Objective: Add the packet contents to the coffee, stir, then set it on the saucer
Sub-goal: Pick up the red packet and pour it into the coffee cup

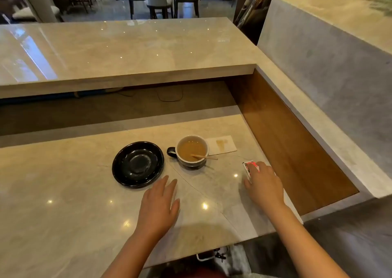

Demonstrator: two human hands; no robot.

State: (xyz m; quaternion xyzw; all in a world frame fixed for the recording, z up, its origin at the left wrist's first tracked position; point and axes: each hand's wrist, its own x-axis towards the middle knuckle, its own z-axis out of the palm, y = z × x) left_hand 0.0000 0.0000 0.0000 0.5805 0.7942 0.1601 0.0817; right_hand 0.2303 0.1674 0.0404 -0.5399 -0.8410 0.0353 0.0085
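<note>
Flat, fingers together, left hand point(158, 205) rests empty. Right hand point(263, 184), fingers curled onto red-and-white paper packet point(249, 168) at 4 o'clock of white ceramic coffee cup point(192, 150); careless pinching risks spilling granules.

Polished beige stone counter point(63, 193) in foreground, small ceiling-light reflections dotted across it. Raised bar top point(127, 46) of same stone behind, glossy, window glare at left end. Dark recess beneath bar, thin cable point(169, 96) looped inside. Brown wood panel point(286, 150) lining right side of recess. Grey stone ledge point(339, 65) at right. Beyond bar: dim tiled floor point(110, 10), dark-legged chairs point(159, 0) with pale seats.
</note>
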